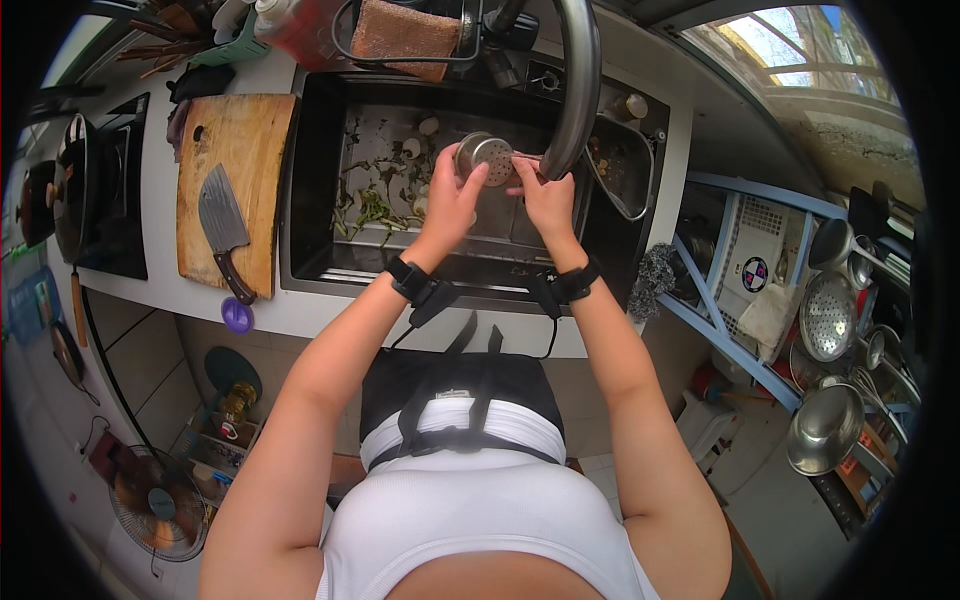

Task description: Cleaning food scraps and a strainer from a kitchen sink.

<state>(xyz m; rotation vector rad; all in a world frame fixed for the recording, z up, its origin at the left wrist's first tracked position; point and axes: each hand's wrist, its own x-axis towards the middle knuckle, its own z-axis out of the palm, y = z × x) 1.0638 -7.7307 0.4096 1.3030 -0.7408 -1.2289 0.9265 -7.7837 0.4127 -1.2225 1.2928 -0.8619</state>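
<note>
Over the sink my left hand [453, 202] grips a small round metal strainer cup [491, 160] with holes in its base. Right beside it, my right hand [547, 196] pinches a thin item [526, 157] against the strainer's right side; what it is cannot be made out. The curved metal faucet [581, 82] comes down close to my right fingers. Under my hands, the dark sink [319, 172] holds green vegetable scraps [375, 208] and pieces of eggshell [412, 148], mostly on the left of its floor.
A cleaver [223, 212] lies on a wooden cutting board [262, 142] left of the sink. A purple lid [238, 316] sits at the counter edge. Behind the sink is a brown sponge cloth [405, 37]; a corner strainer basket [626, 169] with scraps is at the right.
</note>
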